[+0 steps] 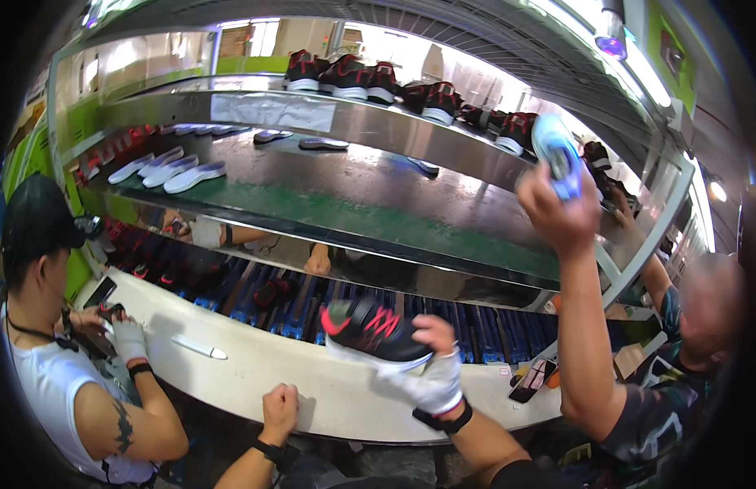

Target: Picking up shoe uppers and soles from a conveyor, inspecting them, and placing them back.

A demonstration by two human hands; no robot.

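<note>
In my right hand [433,379], which wears a white work glove with bare fingertips, is a black sneaker [376,328] with red laces and a white sole. The fingers grip the shoe at one end, and it is held tilted above the white bench, toe and heel blurred by motion. My left hand [280,410] is bare and curled into a fist over the bench's near edge; nothing shows sticking out of it. Both my wrists carry dark bands.
Beyond the white bench [264,375] runs a roller conveyor [300,314]. Shelves above hold white soles [194,177] and black sneakers [345,76]. A co-worker [92,367] handles something at left; another's hand [561,212] raises a blue sole [557,153]. A phone [533,380] lies at right.
</note>
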